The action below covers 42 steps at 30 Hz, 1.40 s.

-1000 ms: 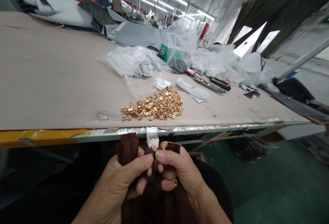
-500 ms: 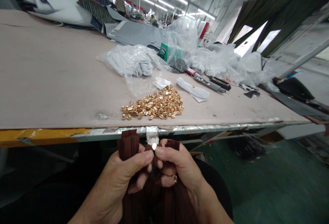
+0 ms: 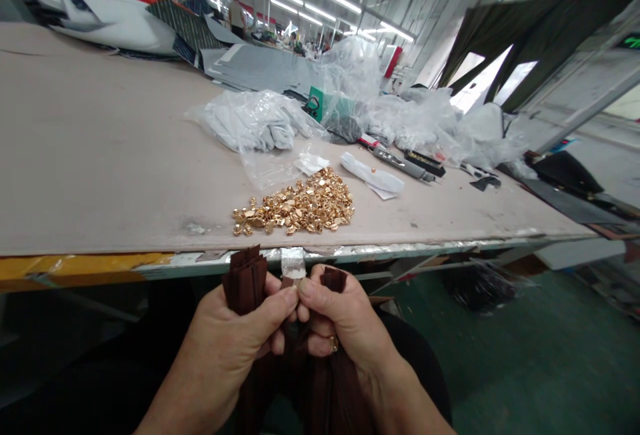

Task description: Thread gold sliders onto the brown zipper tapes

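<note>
My left hand (image 3: 245,332) is closed around a bundle of brown zipper tapes (image 3: 245,282), whose cut ends stick up above the fingers. My right hand (image 3: 335,315), with a ring on one finger, grips more brown zipper tapes (image 3: 334,278). Both thumbs and fingertips meet in a pinch just below the table edge; whatever small part lies between them is hidden. A strip of clear tape (image 3: 293,263) hangs from the edge right above the fingertips. On the table beyond lies a heap of small gold zipper sliders (image 3: 300,205).
Behind the heap are a plastic bag of grey pieces (image 3: 265,122), a folded white paper (image 3: 373,175), a grey pen-like tool (image 3: 400,162) and a small black tray (image 3: 425,161). Sheets of grey material (image 3: 260,65) lie farther back. A person (image 3: 236,15) stands in the distance.
The bright glint between my fingertips has gone, and the thumbs now cover that spot. Both hands stay pinched together. The whole view has shifted slightly.
</note>
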### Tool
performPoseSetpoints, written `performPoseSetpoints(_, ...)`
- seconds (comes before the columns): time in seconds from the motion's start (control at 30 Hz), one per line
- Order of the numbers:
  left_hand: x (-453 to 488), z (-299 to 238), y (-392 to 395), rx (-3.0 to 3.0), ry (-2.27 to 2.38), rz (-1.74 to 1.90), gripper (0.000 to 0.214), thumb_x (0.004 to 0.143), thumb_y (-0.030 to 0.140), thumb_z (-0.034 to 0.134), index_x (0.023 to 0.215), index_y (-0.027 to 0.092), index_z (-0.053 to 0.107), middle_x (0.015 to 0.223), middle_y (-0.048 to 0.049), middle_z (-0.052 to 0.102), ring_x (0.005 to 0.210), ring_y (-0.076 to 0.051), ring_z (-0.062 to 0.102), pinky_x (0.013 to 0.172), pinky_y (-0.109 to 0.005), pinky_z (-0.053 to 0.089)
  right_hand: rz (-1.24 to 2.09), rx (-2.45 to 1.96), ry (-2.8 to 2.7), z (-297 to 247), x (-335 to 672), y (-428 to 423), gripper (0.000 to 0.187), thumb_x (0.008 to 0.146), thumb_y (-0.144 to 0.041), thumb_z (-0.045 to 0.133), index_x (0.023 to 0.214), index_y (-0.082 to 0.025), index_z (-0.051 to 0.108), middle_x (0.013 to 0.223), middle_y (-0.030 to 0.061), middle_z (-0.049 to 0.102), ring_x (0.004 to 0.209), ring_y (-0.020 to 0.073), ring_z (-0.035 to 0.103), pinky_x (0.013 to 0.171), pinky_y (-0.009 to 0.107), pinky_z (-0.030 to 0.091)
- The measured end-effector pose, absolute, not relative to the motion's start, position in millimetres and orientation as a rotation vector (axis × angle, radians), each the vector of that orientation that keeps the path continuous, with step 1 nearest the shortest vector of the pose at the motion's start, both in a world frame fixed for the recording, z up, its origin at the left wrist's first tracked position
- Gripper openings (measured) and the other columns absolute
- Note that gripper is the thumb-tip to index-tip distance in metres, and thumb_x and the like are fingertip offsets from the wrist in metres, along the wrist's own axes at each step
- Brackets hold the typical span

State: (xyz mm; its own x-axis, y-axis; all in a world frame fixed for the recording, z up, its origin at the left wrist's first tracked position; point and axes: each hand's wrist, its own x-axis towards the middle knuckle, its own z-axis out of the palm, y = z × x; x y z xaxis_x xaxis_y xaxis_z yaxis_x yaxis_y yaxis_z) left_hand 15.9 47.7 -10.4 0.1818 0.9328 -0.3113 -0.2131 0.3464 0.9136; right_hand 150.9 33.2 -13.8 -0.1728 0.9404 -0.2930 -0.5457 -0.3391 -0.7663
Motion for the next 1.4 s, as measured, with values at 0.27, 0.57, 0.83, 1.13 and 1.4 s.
performPoseSetpoints(0.27,10.3,-20.4,40.5,0.87,1.083,0.931,0.033,0.069,0.043,0.077,0.059,0.018,0.057,0.041,0.0065,0.049,0.04,-0.007,0.041,0.041,-0.017,0.034,1.608,-1.068,-0.751,-22.9,152.3,23.3,0.039,0.067,-0.04,0.084,0.068,-0.017,0.053,0.05,-0.0081,0.052,0.035,0.0009,0.028,0.03,0.012,0.027)
performPoseSetpoints(0.57,13.5,-25.7,43.2,0.89,1.067,0.964,0.034,0.071,0.047,0.075,0.064,0.019,0.058,0.043,0.0084,0.044,0.04,-0.006,0.036,0.041,-0.016,0.032,1.479,-1.159,-0.901,-14.2,155.4,33.9,0.04,0.071,-0.045,0.079,0.064,-0.018,0.05,0.044,-0.0095,0.044,0.035,0.0034,0.03,0.032,0.015,0.026)
performPoseSetpoints(0.83,20.0,-16.3,36.6,0.775,1.062,0.925,0.042,0.077,0.053,0.067,0.055,0.018,0.056,0.04,0.005,0.045,0.038,-0.008,0.041,0.038,-0.017,0.034,0.998,-1.406,-1.334,5.9,154.4,38.5,0.025,0.084,-0.03,0.066,0.065,-0.017,0.055,0.057,-0.0035,0.054,0.055,0.0104,0.049,0.054,0.022,0.038)
performPoseSetpoints(1.13,20.8,-15.4,41.4,0.611,1.063,0.902,0.038,0.067,0.05,0.077,0.061,0.018,0.057,0.042,0.009,0.041,0.038,-0.005,0.031,0.036,-0.015,0.025,0.066,-1.658,-1.665,24.0,143.0,78.4,0.017,0.089,-0.026,0.058,0.075,-0.02,0.051,0.069,0.0006,0.058,0.063,0.0163,0.052,0.059,0.028,0.032)
performPoseSetpoints(1.4,25.2,-12.8,36.4,0.593,0.987,0.867,0.029,0.061,0.036,0.082,0.063,0.017,0.061,0.046,0.0077,0.046,0.038,-0.003,0.03,0.037,-0.016,0.019,0.973,-1.27,-1.524,29.0,149.0,67.0,0.027,0.094,-0.04,0.053,0.075,-0.021,0.048,0.06,-0.0063,0.052,0.052,0.0102,0.046,0.051,0.023,0.036)
